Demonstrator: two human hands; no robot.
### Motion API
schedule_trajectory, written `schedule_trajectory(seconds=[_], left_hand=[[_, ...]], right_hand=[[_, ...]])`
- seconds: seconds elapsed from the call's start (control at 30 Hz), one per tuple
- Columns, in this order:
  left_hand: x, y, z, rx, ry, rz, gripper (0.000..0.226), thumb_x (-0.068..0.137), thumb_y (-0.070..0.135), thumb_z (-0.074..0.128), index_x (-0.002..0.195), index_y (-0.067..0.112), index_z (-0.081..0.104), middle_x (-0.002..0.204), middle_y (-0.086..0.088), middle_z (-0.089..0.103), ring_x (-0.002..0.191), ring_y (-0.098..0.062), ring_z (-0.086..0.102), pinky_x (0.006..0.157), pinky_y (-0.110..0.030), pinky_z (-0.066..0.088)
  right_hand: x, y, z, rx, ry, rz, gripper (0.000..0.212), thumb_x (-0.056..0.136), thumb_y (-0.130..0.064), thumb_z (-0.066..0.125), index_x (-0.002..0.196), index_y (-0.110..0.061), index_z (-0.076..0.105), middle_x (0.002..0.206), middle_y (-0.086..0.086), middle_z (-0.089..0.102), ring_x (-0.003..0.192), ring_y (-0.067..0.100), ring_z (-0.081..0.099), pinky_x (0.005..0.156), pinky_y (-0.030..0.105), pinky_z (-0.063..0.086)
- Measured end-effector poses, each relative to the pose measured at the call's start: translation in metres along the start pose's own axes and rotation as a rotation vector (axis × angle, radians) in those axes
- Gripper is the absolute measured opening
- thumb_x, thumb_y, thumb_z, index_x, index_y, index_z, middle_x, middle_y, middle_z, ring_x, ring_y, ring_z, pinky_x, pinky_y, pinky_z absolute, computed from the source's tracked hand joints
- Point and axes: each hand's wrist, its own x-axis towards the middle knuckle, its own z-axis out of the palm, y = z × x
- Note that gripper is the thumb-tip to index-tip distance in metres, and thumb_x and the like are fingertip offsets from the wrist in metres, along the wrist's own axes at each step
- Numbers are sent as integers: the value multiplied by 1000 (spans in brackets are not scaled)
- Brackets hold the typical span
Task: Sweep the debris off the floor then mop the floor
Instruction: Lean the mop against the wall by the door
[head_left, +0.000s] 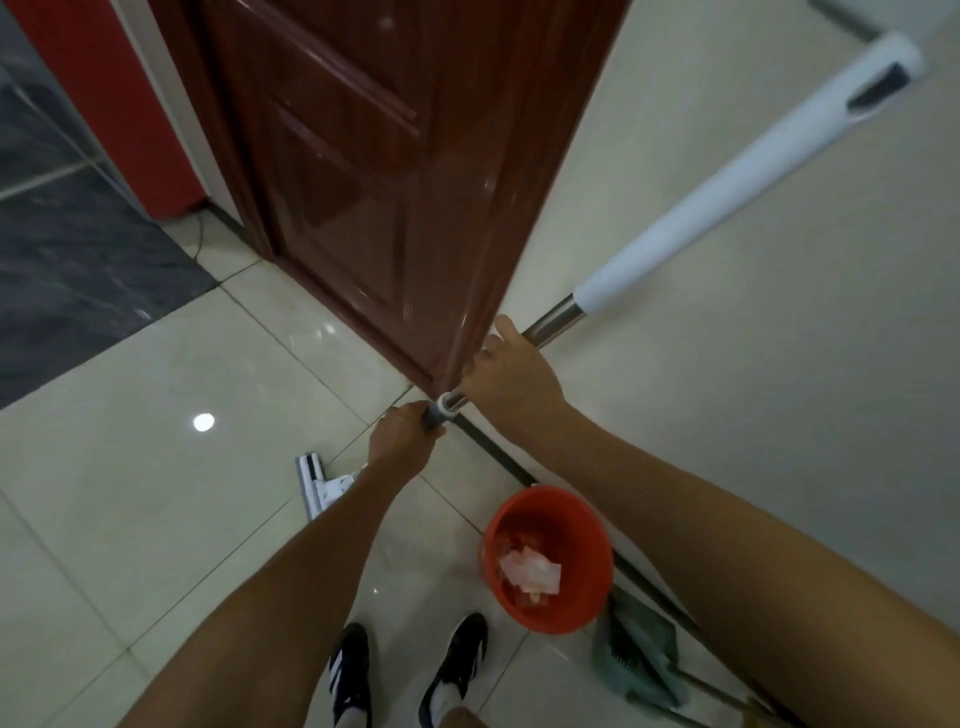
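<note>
You seem to be on the mopping step: your left hand (402, 434) and right hand (506, 371) both grip the mop handle (727, 187), its head (319, 483) on the tiles at seven o'clock of them, so next push it across the floor (130, 493)

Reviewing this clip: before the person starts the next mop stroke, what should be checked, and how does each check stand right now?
1. Left hand grips the mop handle: ok.
2. Right hand grips the handle higher up: ok.
3. Mop head flat on the floor: ok.
4. Red bucket clear of the mop head: ok.
5. Debris swept up: paper lies in the bucket; floor behind the arms cannot tell.
6. Mop head wet: cannot tell.
</note>
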Motion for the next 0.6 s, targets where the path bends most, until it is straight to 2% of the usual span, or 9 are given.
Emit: schedule_trajectory(seconds=[0.1,0.23,0.3,0.37,0.47,0.53,0.6], left_hand=[[14,34,8,-120,49,-41,29,87,30,74,112,17,73,102,-8,74,93,-29,69,77,-38,56],[26,70,26,-220,96,-84,22,85,24,71,102,11,74,94,-12,74,83,-30,68,73,-41,57],[28,83,37,-252,101,-79,24,85,25,71,103,10,72,91,-12,73,81,-30,68,72,-43,58],[33,96,45,-280,108,-71,22,86,26,73,104,14,71,87,-6,71,78,-25,68,66,-37,55],[39,113,54,-268,101,-32,14,87,27,75,99,21,72,72,8,62,68,-12,64,53,-24,40],[44,125,59,-242,78,-4,14,88,29,73,101,22,73,68,13,58,63,-1,56,50,-20,35],[53,135,65,-243,52,1,19,89,29,73,106,22,74,73,10,62,63,-1,55,53,-20,39]], right_hand=[[5,36,2,-9,42,-5,19,97,-23,55,97,-17,73,95,4,73,98,27,60,111,42,30],[6,71,6,-26,52,-57,15,91,-11,59,96,-16,73,91,4,71,94,27,58,105,39,33],[3,83,12,-52,27,-69,15,90,-10,60,93,-18,73,88,3,70,91,26,57,103,38,34],[-1,96,19,-80,15,-64,13,90,-11,63,93,-19,73,87,1,70,92,25,58,104,37,35],[-7,115,28,-92,-18,-49,9,90,-14,67,96,-17,72,92,3,71,97,26,58,104,37,34],[-10,128,31,-97,-36,-34,9,92,-13,65,98,-16,71,94,3,71,98,26,58,104,37,33],[-14,138,35,-99,-61,-17,9,93,-13,65,99,-17,70,95,3,71,99,25,58,106,37,32]])
